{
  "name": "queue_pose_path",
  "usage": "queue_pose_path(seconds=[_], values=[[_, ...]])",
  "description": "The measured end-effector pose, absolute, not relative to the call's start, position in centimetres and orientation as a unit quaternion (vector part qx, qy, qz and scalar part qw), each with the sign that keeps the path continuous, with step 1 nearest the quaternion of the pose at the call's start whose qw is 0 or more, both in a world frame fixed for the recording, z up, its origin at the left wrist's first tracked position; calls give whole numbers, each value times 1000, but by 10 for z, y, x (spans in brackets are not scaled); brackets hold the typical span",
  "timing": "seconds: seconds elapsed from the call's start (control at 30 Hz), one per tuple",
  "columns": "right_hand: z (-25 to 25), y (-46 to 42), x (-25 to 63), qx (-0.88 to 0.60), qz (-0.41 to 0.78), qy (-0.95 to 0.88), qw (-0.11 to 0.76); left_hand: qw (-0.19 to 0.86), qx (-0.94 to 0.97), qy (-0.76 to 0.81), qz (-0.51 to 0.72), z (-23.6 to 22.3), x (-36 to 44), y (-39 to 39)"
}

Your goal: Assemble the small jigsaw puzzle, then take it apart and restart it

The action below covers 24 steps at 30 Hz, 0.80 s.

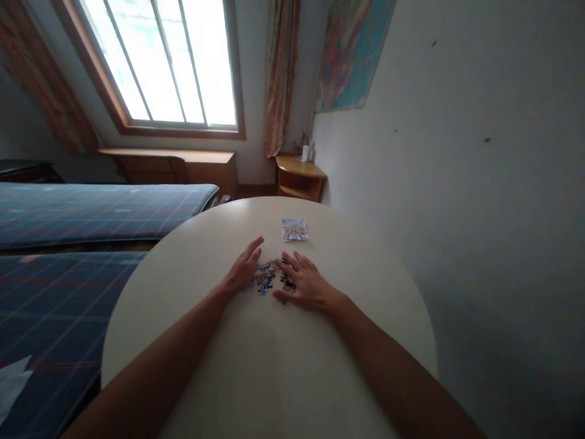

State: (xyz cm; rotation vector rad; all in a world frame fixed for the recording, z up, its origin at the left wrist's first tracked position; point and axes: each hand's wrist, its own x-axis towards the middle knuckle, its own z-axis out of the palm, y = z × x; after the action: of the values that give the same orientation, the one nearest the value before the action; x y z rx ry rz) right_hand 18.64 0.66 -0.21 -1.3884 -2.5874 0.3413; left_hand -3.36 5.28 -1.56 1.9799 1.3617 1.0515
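Pale grey-white wall (479, 201) fills my right side. Round, cream-white, smooth-topped table (388, 286) sits centre. On its left I get two blue plaid mattresses, a far one (91, 210) and a near one (55, 305). Bright wood-framed window with dark vertical bars (169, 67) at upper left, patterned orange-red fabric curtain (281, 79) hanging to its right, then a blue and pink map-like sheet (354, 55) on the wall. Brown wooden corner cabinet (299, 167) beyond the table.

Both bare forearms reach in from the bottom edge. Right hand (304, 280): palm down, fingers and thumb spread wide over the pile's right part; can't tell what's under the palm. Left hand (244, 268): on edge at the pile's left side, fingers straight and close together, no grip visible.

Small, flat, printed packet, bluish with a pale border (295, 230), lies on the table beyond the hands. Smallest: loose, tiny, multicoloured pieces (265, 277), heaped on the tabletop between my two hands, exact shapes too small to read.
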Motion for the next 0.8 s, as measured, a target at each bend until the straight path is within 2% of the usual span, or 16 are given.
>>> queue_pose_path(seconds=[0.13, 0.4, 0.63, 0.8], values=[[-3, 8, 180, -511, 115, -849, 74, 225, 737, 515, 377, -13, -40, 54], [-8, 19, 217, -621, 98, -775, 64, 66, 802, 579, 131, -27, -28, 26], [-16, 29, 235, -684, 83, -718, 99, 50, 807, 574, 132, -23, -22, 33], [-13, 28, 235, -677, 95, -725, 81, 50, 803, 576, 144, -23, -19, 25]])
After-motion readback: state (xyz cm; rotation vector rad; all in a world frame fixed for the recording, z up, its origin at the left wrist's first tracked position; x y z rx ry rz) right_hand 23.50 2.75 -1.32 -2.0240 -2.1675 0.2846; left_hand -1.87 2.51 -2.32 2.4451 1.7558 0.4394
